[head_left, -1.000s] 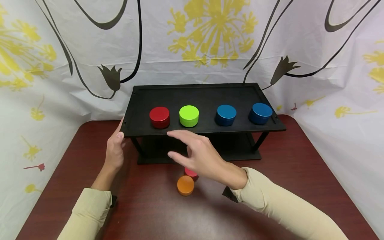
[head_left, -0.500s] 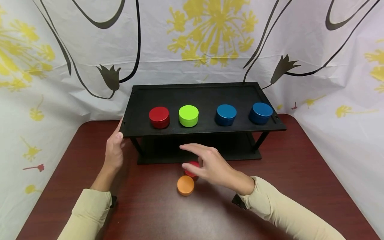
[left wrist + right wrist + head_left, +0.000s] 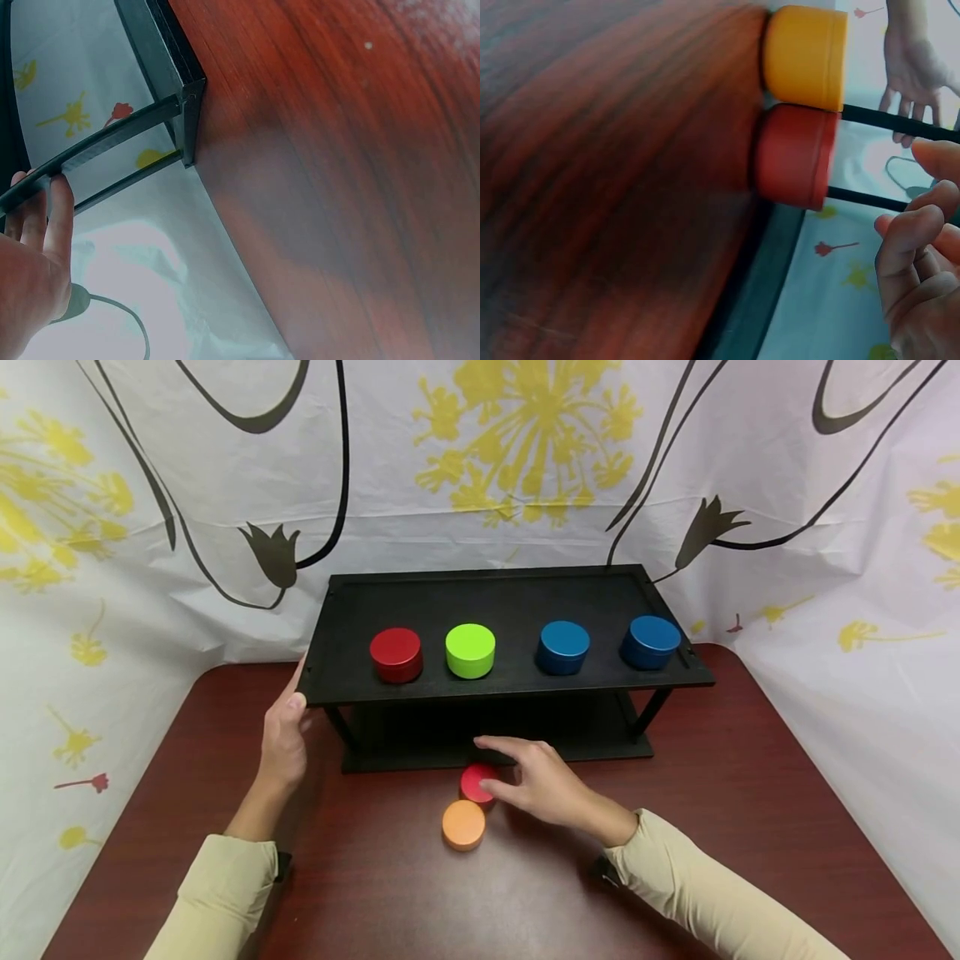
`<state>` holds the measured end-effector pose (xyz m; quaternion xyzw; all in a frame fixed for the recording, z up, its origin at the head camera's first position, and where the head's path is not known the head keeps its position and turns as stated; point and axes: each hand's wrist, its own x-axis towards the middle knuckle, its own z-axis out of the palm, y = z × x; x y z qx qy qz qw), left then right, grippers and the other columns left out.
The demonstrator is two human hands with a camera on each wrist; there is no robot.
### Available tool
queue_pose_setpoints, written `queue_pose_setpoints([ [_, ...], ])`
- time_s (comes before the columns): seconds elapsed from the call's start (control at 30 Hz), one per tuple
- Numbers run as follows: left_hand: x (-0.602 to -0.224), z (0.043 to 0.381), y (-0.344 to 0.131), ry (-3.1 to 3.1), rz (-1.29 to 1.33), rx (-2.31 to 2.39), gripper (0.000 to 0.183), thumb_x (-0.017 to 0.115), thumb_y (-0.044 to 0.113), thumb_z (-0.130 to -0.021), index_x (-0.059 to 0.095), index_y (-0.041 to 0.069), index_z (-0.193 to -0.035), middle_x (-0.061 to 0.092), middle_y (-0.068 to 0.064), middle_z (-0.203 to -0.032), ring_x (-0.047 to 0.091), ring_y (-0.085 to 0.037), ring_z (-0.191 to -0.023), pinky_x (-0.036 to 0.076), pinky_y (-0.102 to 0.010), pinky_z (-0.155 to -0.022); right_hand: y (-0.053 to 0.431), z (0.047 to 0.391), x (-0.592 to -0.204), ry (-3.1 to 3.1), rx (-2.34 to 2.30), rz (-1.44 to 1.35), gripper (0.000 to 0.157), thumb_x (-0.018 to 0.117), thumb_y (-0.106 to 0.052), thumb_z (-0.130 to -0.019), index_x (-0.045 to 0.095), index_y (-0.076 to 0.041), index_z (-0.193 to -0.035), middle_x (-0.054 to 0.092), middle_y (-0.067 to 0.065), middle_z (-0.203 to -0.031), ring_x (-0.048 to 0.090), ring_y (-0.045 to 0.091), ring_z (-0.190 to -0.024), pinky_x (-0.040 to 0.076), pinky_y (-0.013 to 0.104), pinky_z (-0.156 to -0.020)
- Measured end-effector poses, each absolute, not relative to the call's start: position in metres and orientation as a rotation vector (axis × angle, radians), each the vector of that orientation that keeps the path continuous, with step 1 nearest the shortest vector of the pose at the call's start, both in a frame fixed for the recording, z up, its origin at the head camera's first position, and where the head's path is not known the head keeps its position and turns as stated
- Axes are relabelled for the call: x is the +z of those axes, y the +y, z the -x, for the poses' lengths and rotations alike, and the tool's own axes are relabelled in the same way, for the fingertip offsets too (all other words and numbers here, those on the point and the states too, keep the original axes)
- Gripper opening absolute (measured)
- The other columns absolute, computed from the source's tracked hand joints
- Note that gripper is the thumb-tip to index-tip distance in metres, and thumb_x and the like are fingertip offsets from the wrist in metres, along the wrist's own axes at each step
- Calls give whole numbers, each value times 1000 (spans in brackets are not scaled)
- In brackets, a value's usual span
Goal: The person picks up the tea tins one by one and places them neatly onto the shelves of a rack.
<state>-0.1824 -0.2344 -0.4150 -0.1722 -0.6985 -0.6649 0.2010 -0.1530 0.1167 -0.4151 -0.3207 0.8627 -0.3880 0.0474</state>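
Observation:
My right hand [image 3: 546,783] hovers over the small red round tin [image 3: 472,779], thumb and forefinger spread apart with nothing held. The thumb overlaps that tin's top in the head view. Right beside the red tin stands an orange round tin [image 3: 462,823]; the right wrist view shows the red tin [image 3: 796,155] and orange tin [image 3: 804,56] side by side. My left hand [image 3: 284,745] holds the left end of the black two-level shelf [image 3: 480,596], thumb at its front corner. In the left wrist view the fingers [image 3: 60,217] reach the shelf's edge.
Along the top board stand a larger red tin [image 3: 397,655], a lime green tin [image 3: 470,651] and two blue tins, one blue tin [image 3: 563,647] left of the other blue tin [image 3: 651,642]. The shelf's lower board [image 3: 600,749] lies behind the loose tins. A patterned cloth [image 3: 480,460] surrounds the reddish-brown table [image 3: 375,893].
My right hand has come down and to the right, from in front of the top board to the small red tin. The left hand stays on the shelf.

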Motion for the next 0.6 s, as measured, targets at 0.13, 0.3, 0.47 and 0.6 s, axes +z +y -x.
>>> queue_pose_setpoints([
  [0.13, -414, 182, -234, -1958, 452, -1858, 51, 31, 21, -103, 41, 17, -153, 39, -7, -157, 45, -13, -132, 42, -19, -95, 119, 154, -422, 2632, -1152, 962, 55, 74, -22, -90, 57, -7, -140, 55, 12, -76, 35, 1, -45, 38, 22, -53],
  [0.3, -414, 181, -234, -1957, 446, -1861, 51, 31, 21, -103, 41, 16, -153, 39, -7, -157, 46, -13, -132, 43, -19, -95, 121, 154, -428, 2630, -1086, 962, 60, 77, -24, -88, 56, -6, -141, 53, 8, -71, 38, 2, -47, 38, 22, -54],
  [0.47, -415, 182, -234, -1967, 457, -1841, 51, 30, 21, -103, 41, 17, -153, 38, -7, -157, 44, -14, -134, 42, -19, -95, 122, 154, -433, 2625, -1018, 989, 66, 80, -26, -85, 54, -6, -142, 67, 3, -113, 51, 5, -64, 46, 23, -65],
  [0.6, -416, 182, -234, -1969, 464, -1835, 51, 30, 21, -103, 41, 17, -153, 37, -7, -157, 43, -14, -135, 42, -19, -95, 121, 155, -436, 2627, -982, 1013, 68, 80, -25, -85, 53, -6, -143, 60, 3, -136, 58, 9, -96, 50, 29, -86],
])
